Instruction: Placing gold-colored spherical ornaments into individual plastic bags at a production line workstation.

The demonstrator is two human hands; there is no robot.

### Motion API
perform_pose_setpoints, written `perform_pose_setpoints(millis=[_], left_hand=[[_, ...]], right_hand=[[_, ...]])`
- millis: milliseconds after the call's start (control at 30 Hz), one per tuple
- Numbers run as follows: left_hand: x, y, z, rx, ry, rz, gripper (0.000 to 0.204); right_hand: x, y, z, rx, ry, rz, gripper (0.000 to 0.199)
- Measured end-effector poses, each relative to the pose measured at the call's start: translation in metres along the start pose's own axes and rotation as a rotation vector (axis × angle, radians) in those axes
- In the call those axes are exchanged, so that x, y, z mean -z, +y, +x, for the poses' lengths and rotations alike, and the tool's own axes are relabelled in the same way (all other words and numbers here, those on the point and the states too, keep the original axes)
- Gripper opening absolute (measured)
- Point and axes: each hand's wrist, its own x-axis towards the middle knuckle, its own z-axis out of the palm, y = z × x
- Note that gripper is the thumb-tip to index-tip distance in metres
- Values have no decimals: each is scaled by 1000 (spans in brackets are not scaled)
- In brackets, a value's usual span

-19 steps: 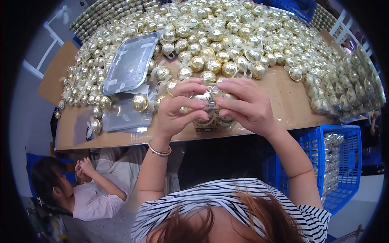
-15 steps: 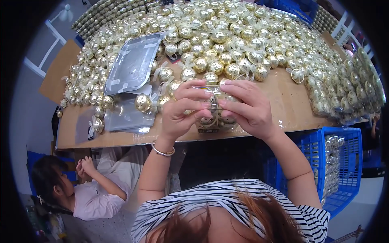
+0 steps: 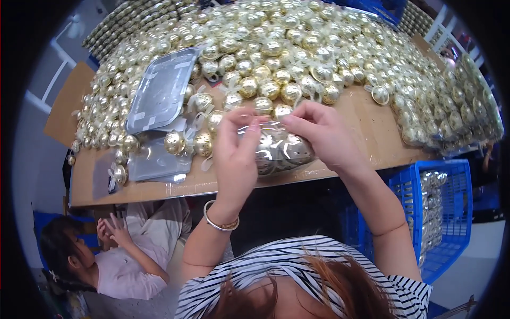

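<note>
A clear plastic package (image 3: pixel 281 151) with several shiny gold ball ornaments inside lies at the table's front edge, between my hands. My left hand (image 3: pixel 237 146) pinches the left part of its upper plastic edge between thumb and fingers. On the other side, my right hand (image 3: pixel 322 135) grips the same edge near its right end. Glare on the film partly hides the balls. Just beyond my fingers are loose gold ball ornaments (image 3: pixel 269 89) with pale ribbons.
A large heap of gold ornaments (image 3: pixel 255 37) covers the far table. Left of me are a grey tray (image 3: pixel 162 90) and flat clear plastic bags (image 3: pixel 159 162). Packed ornaments (image 3: pixel 451 111) are stacked at right, above a blue crate (image 3: pixel 417 212). A person (image 3: pixel 122 260) sits at lower left.
The package has tipped, so its clear film and balls now show broadly below my fingers. My hands have moved slightly apart along its upper edge.
</note>
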Motion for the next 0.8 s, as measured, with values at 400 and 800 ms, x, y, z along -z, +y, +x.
perform_pose_setpoints(millis=[400, 800], left_hand=[[-4, -6, 20, -76, -43, -120, 45], [114, -11, 58, -299, 504, 802, 36]], right_hand=[[53, 64, -50, 473, 179, -327, 74], [274, 59, -32, -229, 1104, -2042, 69]])
